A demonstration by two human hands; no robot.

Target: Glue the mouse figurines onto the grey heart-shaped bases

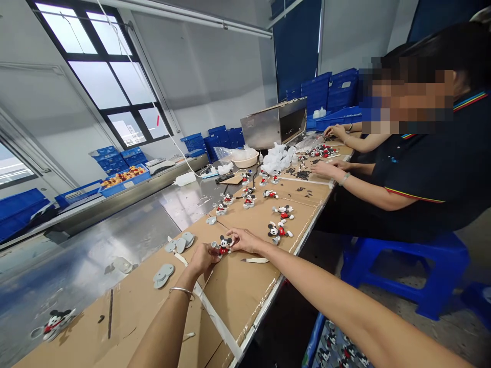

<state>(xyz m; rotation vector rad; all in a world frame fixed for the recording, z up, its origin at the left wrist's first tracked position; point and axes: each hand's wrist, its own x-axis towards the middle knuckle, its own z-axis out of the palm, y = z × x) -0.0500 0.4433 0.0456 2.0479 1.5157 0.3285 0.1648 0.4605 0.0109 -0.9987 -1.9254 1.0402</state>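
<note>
A small mouse figurine (pixel 224 245) with black ears and a red body sits between my two hands, over the brown cardboard (pixel 238 286) that covers the table. My left hand (pixel 203 259) grips it from the near left, a bangle on that wrist. My right hand (pixel 245 239) pinches it from the right. Two more figurines (pixel 279 231) lie just right of my right hand. Grey oval bases (pixel 180 243) lie to the left of my hands, and another pair (pixel 163 276) lies nearer to me.
Several more figurines (pixel 249 197) stand further along the cardboard. A person (pixel 422 168) on a blue stool (pixel 406 266) works at my right. A steel conveyor surface (pixel 115 240) runs on the left, with blue crates (pixel 123 176) and a metal box (pixel 274 122) beyond.
</note>
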